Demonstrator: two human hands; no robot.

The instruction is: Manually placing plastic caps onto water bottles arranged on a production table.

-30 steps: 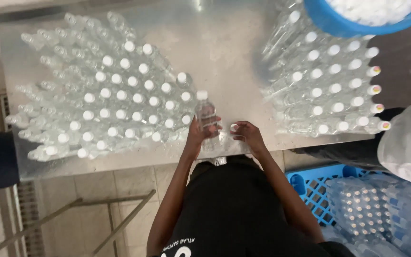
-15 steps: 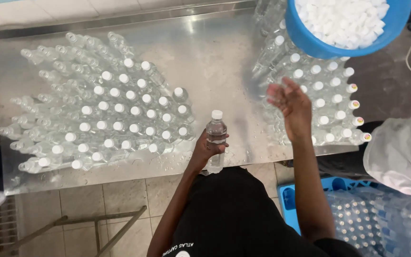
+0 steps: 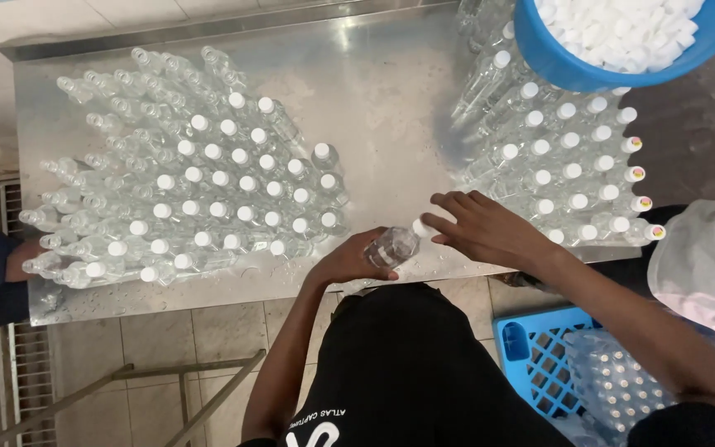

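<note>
Both hands meet over the near edge of the steel table (image 3: 374, 74), at about 6 o'clock in the view. Wrapped around the body of a small clear plastic bottle (image 3: 392, 246), the left hand (image 3: 347, 261) holds it tilted, with its neck pointing toward 2 o'clock. At the bottle's top sits a white cap (image 3: 419, 228), and the right hand (image 3: 477, 228) pinches it with thumb and fingertips while the other fingers fan out above. The bottle is held just above the wet tabletop, close to the table's front rim.

At 9 to 10 o'clock from the bottle stands a large crowd of capped bottles (image 3: 233, 186), packed in rows, with uncapped ones further out toward the far left corner. At 2 o'clock stands a second block of capped bottles (image 3: 573, 174), also in tight rows. Beyond that, at 1 o'clock, a round blue tub (image 3: 556, 58) full of loose white caps rests on top of the bottles.

At 4 o'clock, down beside the person's legs, a blue plastic crate (image 3: 539, 356) holds a clear bag of more bottles. At the left edge, around 9 o'clock, another person's hand (image 3: 22, 258) in a dark sleeve touches the table's side.
</note>
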